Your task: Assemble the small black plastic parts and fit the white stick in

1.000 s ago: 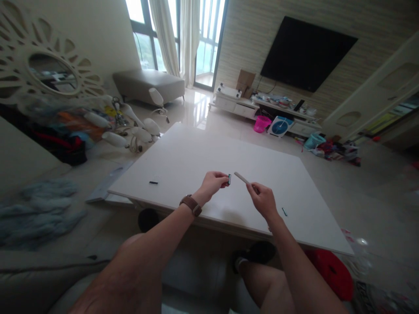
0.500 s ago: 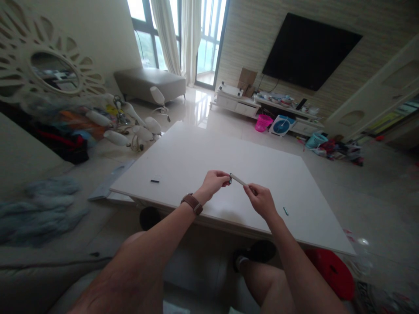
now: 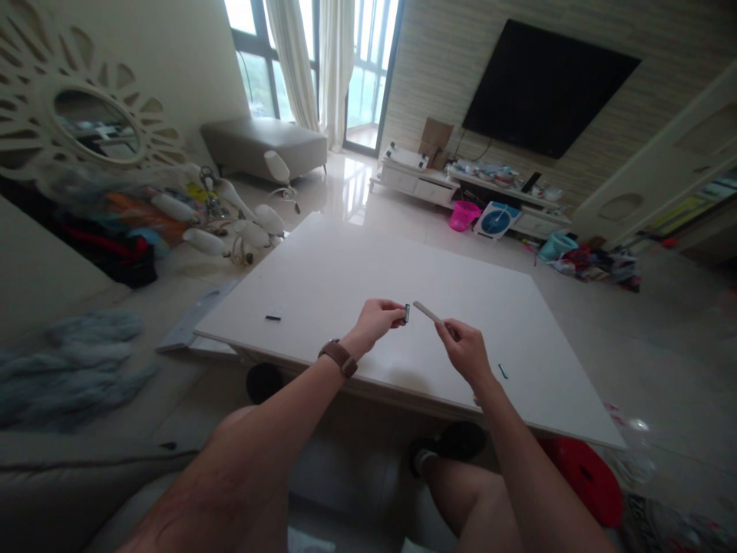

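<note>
My left hand (image 3: 380,319), a brown-strapped watch on its wrist, pinches a small dark rectangular piece with green on it (image 3: 407,312); it resembles a razor head, but is too small to be sure. In my right hand (image 3: 462,349) is a slim light-grey stick (image 3: 427,311), its free end angled up and left toward that piece. A short gap separates the two. Both hands are above the white table (image 3: 351,265). To the right of my right hand lies a small green strip (image 3: 503,371). A small black strip (image 3: 272,317) lies on the left of the tabletop.
A several-armed lamp fixture (image 3: 247,234) stands beyond the table's left corner. A red stool (image 3: 587,480) is under the near right edge. Farther back are a pink basket (image 3: 464,216), a blue-and-white fan (image 3: 496,220) and a low cabinet (image 3: 434,191).
The grey stick has come away from the small piece, as my right hand moved slightly right. The small piece now shows more of its face in my left hand, which stays nearly in place.
</note>
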### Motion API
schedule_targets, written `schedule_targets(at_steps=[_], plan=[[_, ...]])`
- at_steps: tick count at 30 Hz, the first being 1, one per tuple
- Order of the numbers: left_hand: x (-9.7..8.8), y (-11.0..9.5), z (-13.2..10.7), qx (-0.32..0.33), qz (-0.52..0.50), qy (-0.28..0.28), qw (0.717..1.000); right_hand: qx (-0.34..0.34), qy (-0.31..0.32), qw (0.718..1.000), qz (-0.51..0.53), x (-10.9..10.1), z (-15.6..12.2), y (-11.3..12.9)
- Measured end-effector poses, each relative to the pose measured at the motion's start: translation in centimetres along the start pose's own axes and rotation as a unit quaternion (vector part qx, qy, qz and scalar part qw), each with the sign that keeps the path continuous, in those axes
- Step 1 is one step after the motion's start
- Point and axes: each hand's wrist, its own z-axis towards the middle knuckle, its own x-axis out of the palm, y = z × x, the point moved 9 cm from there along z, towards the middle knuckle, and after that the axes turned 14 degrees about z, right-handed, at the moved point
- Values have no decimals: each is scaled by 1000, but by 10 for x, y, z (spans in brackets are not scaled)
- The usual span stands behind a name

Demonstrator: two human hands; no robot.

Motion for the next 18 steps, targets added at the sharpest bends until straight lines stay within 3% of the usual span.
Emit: schedule_targets(at_steps=[4,9,14,18], plan=[[0,-1,-1,2,-4,1,1000,-13,42,999,0,8,0,2],[-1,-1,-1,-2,-1,-2,1000,-3,-13,1000,-6,-5,0,-2],[0,-1,-1,2,-5,1,1000,-18,46,999,9,7,-1,2],[-1,-1,-1,6,1,-6,1000,11,-11,1000,-15,-5,0,-5]])
